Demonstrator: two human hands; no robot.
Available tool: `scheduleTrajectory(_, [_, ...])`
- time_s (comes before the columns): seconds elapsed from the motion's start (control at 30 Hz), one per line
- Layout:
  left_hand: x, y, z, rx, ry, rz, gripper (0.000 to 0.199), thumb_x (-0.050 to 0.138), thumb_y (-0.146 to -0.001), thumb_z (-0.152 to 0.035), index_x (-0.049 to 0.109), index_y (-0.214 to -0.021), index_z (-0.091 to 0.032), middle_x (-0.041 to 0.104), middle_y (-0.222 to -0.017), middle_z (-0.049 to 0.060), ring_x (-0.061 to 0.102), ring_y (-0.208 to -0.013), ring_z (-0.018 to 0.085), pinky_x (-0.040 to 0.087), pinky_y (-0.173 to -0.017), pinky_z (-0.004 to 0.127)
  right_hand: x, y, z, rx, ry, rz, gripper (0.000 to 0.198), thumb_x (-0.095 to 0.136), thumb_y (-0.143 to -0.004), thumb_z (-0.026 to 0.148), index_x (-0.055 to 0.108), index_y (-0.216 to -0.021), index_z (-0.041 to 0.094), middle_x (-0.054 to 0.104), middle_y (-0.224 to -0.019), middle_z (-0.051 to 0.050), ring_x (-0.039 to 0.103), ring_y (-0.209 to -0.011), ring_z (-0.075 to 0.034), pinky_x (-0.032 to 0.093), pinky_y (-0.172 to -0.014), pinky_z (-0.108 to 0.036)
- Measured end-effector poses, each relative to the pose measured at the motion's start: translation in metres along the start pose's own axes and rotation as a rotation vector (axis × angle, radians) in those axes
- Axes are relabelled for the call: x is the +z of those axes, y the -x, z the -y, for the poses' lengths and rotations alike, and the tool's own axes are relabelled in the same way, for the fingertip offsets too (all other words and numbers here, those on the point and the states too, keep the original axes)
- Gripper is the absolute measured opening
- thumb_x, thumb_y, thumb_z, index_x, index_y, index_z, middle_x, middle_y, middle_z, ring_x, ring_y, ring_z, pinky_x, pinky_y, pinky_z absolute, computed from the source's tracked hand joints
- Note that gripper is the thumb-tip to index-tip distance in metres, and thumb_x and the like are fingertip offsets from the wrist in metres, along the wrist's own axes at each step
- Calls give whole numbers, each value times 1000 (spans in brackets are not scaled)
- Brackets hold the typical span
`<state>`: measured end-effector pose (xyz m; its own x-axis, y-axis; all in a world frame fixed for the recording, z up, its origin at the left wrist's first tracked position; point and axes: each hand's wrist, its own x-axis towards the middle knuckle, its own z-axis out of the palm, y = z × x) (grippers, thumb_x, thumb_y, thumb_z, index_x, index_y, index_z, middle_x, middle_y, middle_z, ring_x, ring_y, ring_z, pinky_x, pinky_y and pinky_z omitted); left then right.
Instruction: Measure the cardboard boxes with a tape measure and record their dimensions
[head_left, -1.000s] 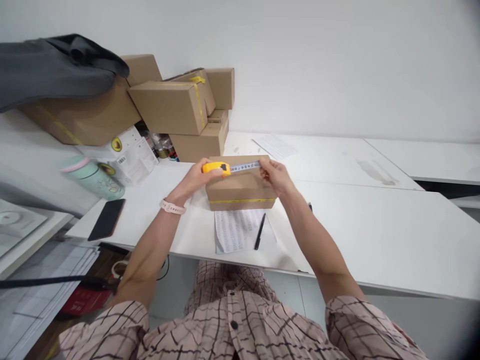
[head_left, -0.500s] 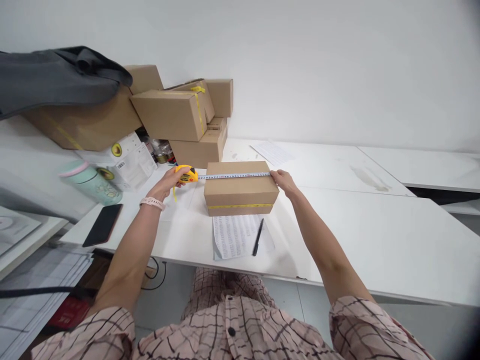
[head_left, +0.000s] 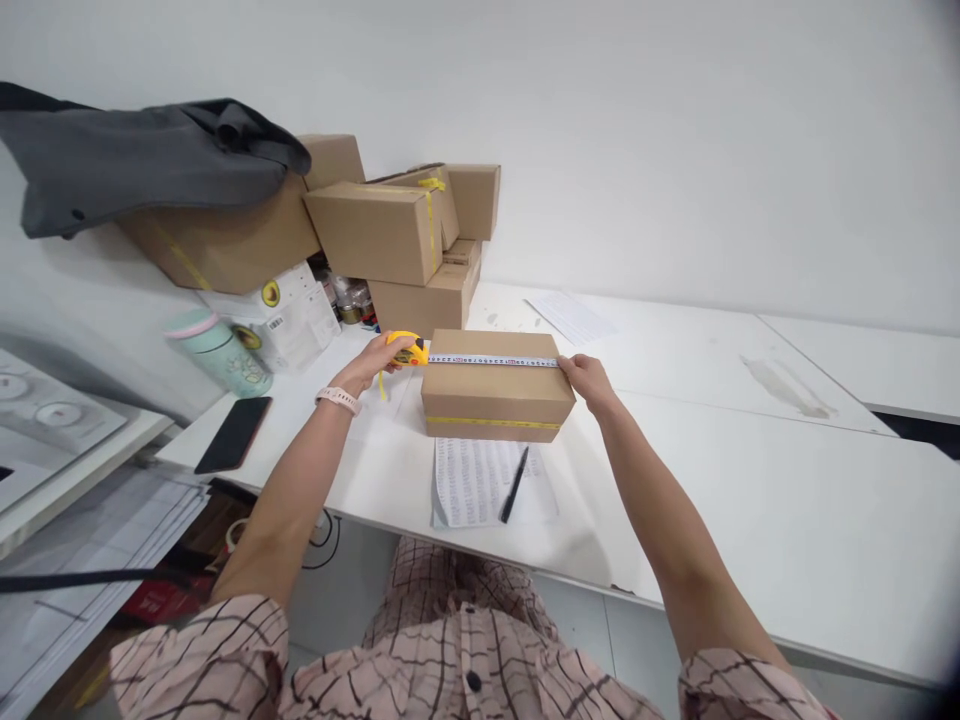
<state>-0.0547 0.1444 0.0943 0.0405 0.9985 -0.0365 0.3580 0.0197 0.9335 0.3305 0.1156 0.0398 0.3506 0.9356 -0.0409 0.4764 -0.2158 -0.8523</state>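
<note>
A brown cardboard box (head_left: 499, 385) with a yellow strip along its front stands on the white table. My left hand (head_left: 373, 360) is closed around a yellow tape measure (head_left: 409, 350) at the box's left edge. The white blade (head_left: 491, 360) is drawn out across the top of the box. At the right edge, my right hand (head_left: 589, 380) pinches the blade's end against the box. Printed sheets (head_left: 472, 490) lie partly under the box's front, with a black pen (head_left: 515, 485) on them.
Stacked cardboard boxes (head_left: 375, 235) rise at the back left, with a dark grey cloth bag (head_left: 172, 150) on top. A mint bottle (head_left: 225, 355) and a phone (head_left: 234, 434) are on the table's left. Another paper (head_left: 574, 315) lies near the wall.
The tape measure's case has come up close to the box's left edge, and less blade is out between them. The view has shifted, so everything sits farther right. Both hands keep their hold.
</note>
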Motion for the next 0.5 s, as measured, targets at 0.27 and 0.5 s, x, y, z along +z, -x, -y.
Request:
scheduleTrajectory(0.27, [36,130,-6,-45,177,455,65,84,-68,-42,59,-126,-24,69,-106,7,68,-73,17,55,-60,30,-18,-19,40,-338,-104,-188,25,51,-89,42,58,-79,20,62,-80,-3,52,-77,-17,40,-75,-31])
scheduleTrajectory(0.5, [145,206,-10,-254,802,664,65,83,-70,-57,51,-116,-24,63,-112,8,74,-77,22,62,-63,35,42,-53,84,-341,35,251,24,63,-83,42,65,-77,18,68,-79,-3,56,-87,-19,43,-90,-34])
